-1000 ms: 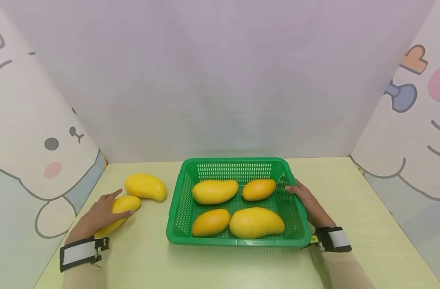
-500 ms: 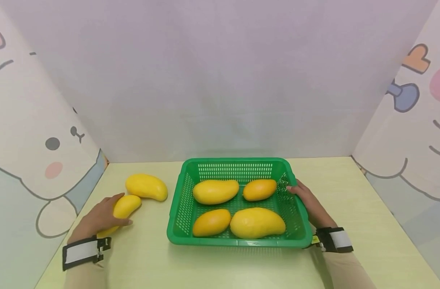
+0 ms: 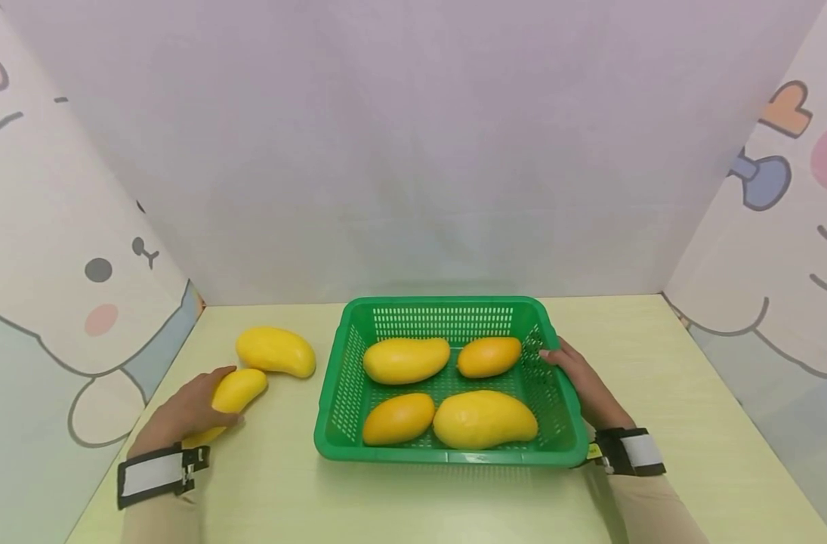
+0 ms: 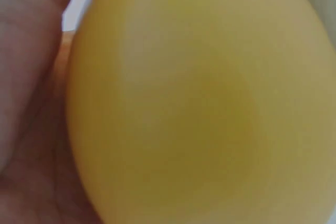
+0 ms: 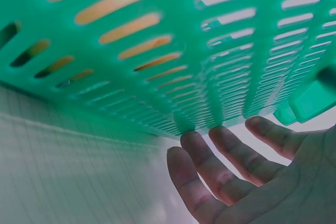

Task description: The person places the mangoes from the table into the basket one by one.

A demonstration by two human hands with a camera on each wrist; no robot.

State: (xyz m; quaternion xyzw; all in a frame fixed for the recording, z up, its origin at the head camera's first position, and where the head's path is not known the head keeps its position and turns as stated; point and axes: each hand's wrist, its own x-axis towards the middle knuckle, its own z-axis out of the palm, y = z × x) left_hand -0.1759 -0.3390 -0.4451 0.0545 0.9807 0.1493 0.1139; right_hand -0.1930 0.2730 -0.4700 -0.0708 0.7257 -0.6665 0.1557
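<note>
On the left side of the table, my left hand [image 3: 187, 409] grips a yellow mango [image 3: 239, 388] from above, fingers over its far side and thumb along its near side. That mango [image 4: 205, 98] fills most of the left wrist view, against the palm. Just beyond it lies a second yellow mango [image 3: 275, 351]. My right hand [image 3: 587, 387] holds the right side of a green plastic basket [image 3: 454, 455], thumb over the rim. In the right wrist view, the other fingers [image 5: 239, 153] rest against the slotted outer wall [image 5: 226, 77].
Inside the basket lie two larger yellow mangoes [image 3: 406, 360] [image 3: 484, 420] and two smaller orange ones [image 3: 488, 357] [image 3: 398, 418]. A pale curtain-like backdrop [image 3: 413, 151] rises behind the table [image 3: 284, 499]. Cartoon-printed panels [image 3: 60, 227] stand at both sides.
My left thumb and fingers have drawn in from a spread pose to close round the near mango. The right hand and the basket stay put.
</note>
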